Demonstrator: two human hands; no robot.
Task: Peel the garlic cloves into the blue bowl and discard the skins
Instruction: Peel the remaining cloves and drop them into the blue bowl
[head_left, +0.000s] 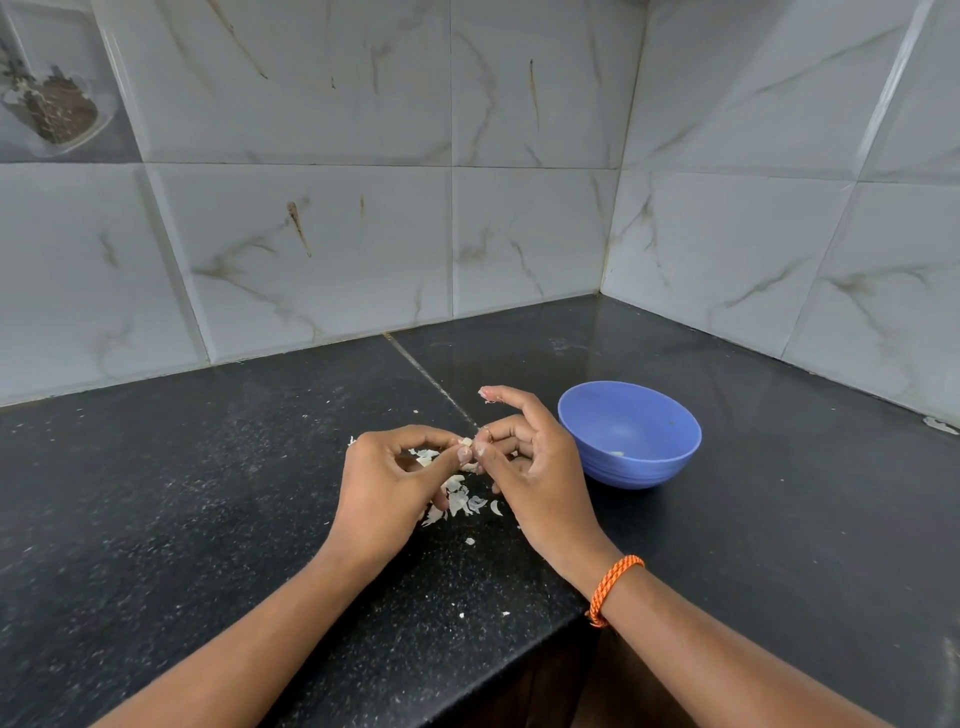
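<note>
Garlic clove (466, 442) was pinched between the fingertips of the left hand (387, 480) and the right hand (524, 467), both grips closed on it, above loose skins (457, 501). Just right stood the blue bowl (629, 434) on the black worktop (208, 493), in a tiled corner.

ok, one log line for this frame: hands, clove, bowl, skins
left hand: pinching garlic clove | right hand: pinching same clove | blue bowl: upright, right of hands | skins: loose on countertop below hands
</note>
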